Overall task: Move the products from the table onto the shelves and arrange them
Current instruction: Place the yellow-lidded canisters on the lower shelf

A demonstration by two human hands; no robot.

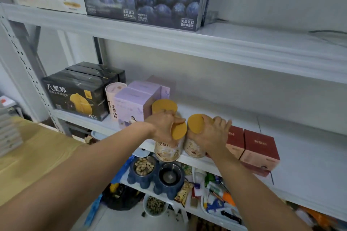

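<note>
At the middle shelf edge, left hand tight around the left jar, right hand around the right jar.

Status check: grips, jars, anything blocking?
Left grip holds left jar, right grip holds right jar. Both jars at middle shelf front edge, side by side. Red boxes close on the right.

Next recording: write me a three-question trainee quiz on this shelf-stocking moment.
1. True or false: the left hand grips the left jar and the right hand grips the right jar.
2. Where do the red boxes stand relative to both jars? A) left B) right C) one shelf above
3. Fill in: a third yellow lid shows behind the ___ hand.
Key: 1 true; 2 B; 3 left.
</note>
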